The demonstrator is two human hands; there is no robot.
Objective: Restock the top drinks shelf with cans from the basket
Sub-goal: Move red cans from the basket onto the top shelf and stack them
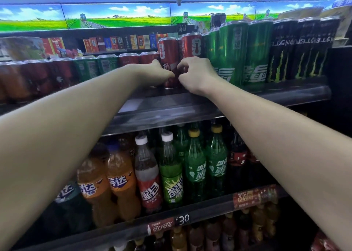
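Both hands, left and right, curled around a glossy red cylindrical metal can, upright on the dark top shelf, left of tall green cans.

Shelf front lip bare; green cans crowd right side.

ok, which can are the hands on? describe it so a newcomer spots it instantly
Start at the top drinks shelf and find the tall green cans near its middle. Left of them stand tall red cans; the one you want is the front red can, between the left hand and right hand. It alone has fingers round its base.
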